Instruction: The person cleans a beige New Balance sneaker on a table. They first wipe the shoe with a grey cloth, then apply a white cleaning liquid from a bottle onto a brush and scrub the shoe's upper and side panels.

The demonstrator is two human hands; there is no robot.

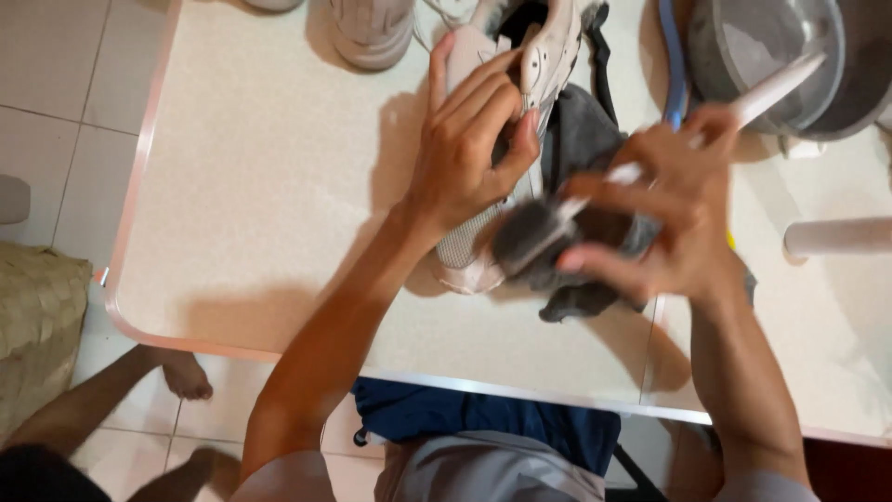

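Note:
My left hand grips a pale beige sneaker by its side, holding it on edge on the cream table. My right hand is shut on a white-handled brush; its dark bristled head sits against the shoe's toe end. A dark grey cloth lies under and behind the shoe, partly hidden by my right hand.
A second pale shoe stands at the table's far edge. A metal basin sits at the far right, with a white cylinder lying nearby. Another person's bare feet rest on the tiled floor at lower left, beside a woven basket.

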